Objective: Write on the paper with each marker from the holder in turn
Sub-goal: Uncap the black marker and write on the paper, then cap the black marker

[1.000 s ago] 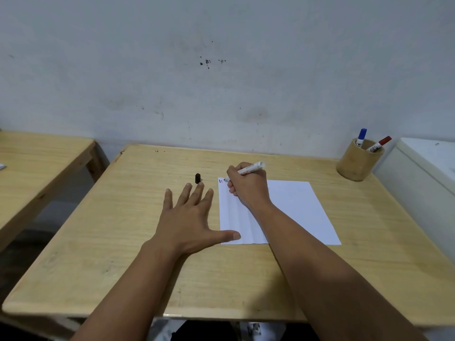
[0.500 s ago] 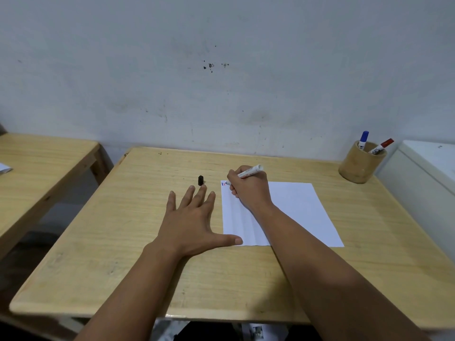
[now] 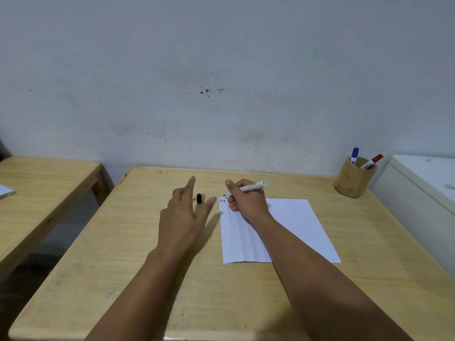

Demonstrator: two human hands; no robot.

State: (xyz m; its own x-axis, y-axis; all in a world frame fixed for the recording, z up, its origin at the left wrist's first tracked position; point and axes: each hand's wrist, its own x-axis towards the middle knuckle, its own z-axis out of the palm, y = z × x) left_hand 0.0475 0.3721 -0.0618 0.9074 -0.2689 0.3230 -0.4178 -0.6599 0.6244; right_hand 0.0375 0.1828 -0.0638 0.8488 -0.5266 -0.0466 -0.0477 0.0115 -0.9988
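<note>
A white sheet of paper (image 3: 290, 225) lies on the wooden table (image 3: 138, 242), with short blue, red and black strokes at its far left corner. My right hand (image 3: 246, 201) grips an uncapped white marker (image 3: 251, 187), its black tip just above that corner. A black cap (image 3: 199, 198) lies on the table left of the paper. My left hand (image 3: 183, 215) is raised off the table with fingers spread, right around the cap without touching it. A round wooden holder (image 3: 353, 179) at the far right holds a blue-capped marker (image 3: 354, 155) and a red-capped marker (image 3: 373, 161).
A second wooden table (image 3: 41, 188) stands to the left across a gap, with a scrap of paper at its left edge. A white cabinet (image 3: 423, 193) borders the table on the right. The wall rises directly behind the table.
My left hand has lifted from lying flat beside the paper and moved forward to the black cap. My right hand has raised the marker tip slightly off the paper's corner.
</note>
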